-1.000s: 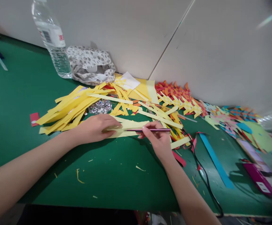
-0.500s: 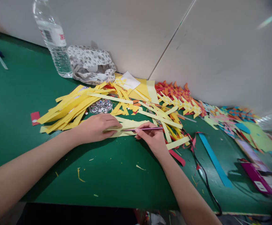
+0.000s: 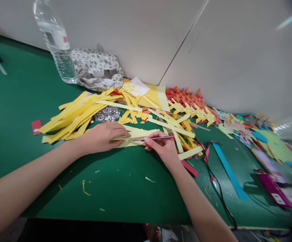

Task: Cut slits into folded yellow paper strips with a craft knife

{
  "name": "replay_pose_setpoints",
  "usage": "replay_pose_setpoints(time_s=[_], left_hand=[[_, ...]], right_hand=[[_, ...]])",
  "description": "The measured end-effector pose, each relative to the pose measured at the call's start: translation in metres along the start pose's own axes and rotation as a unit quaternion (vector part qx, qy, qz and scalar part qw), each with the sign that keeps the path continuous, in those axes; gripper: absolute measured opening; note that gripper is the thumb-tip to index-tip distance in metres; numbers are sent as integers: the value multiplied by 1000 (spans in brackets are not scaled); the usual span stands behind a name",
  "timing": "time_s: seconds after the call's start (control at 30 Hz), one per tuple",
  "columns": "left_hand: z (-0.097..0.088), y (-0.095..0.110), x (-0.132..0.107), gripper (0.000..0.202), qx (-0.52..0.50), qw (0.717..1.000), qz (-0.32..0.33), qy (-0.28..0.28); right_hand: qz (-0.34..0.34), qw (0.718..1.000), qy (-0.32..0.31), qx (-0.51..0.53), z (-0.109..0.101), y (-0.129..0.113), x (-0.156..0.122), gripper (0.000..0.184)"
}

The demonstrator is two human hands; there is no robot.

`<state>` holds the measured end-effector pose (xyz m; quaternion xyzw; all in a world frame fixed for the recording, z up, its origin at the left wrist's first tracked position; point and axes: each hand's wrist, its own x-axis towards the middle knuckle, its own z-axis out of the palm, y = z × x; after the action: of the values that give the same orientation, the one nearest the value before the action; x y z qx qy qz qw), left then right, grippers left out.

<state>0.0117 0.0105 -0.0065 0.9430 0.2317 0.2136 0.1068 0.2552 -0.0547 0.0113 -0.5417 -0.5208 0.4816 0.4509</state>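
A sheet of pale yellow paper lies on the green table under both my hands. My left hand is on its left part, fingers curled and thumb closed in over the paper. Between the fingers and thumb of my right hand is a slim purple pencil, held nearly flat. Its tip points left and appears to touch the paper. Behind my left hand sits a round clear case of small googly eyes. Bright yellow paper strips are heaped beyond my left wrist; pale yellow strips lie past my right hand.
A water bottle and a patterned cloth pouch stand against the wall. Woven paper fish line the back right. A black cable, a blue strip and a magenta box-like object are on the right.
The pencil has shifted very slightly in my right hand's grip area, its tip still at the paper. Both hands stay in nearly the same place; the view has moved a little.
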Motion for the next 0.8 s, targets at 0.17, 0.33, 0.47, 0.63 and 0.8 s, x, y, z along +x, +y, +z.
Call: replay_pose_setpoints(time_s=[0.17, 0.33, 0.47, 0.63, 0.8], left_hand=[[0, 0, 0, 28, 0, 1000, 2, 1], [0, 0, 0, 27, 0, 1000, 0, 0], [-1, 1, 1, 28, 2, 1000, 1, -3], [0, 0, 0, 28, -7, 1000, 2, 11], [0, 0, -1, 28, -5, 1000, 0, 4]], right_hand=[[3, 1000, 9, 0, 0, 0, 2, 26], [9, 1000, 13, 4, 1, 1, 2, 26], [7, 1000, 15, 2, 1, 0, 2, 26], [-5, 999, 39, -4, -3, 1, 4, 29], [-35, 997, 62, -7, -9, 2, 6, 27]])
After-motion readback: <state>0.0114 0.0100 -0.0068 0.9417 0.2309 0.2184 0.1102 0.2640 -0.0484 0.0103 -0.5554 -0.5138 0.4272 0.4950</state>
